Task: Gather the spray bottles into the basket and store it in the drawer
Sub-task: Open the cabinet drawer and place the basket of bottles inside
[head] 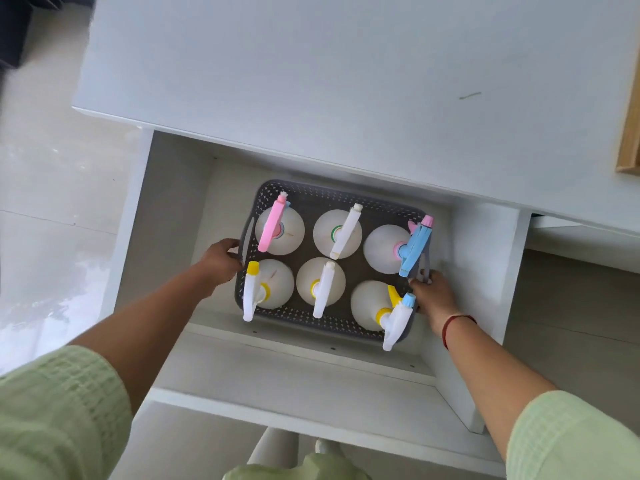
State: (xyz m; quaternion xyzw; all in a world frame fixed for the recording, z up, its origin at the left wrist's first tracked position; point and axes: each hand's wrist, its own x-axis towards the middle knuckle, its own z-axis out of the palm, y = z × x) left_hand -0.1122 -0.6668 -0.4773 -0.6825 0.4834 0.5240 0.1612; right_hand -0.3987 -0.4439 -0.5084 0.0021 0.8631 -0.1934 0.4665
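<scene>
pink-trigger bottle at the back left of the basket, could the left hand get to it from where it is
Probably yes. The left hand grips the basket handle right beside the pink-trigger bottle; the bottle's top stands open from above, though the hand would have to let go first.

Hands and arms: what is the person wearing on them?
Both hands, the left hand and the right hand, are bare, with no gloves. The arms come out of loose pale green sleeves with a woven check texture, pushed up above the forearms. A thin red thread band circles the right wrist.
</scene>
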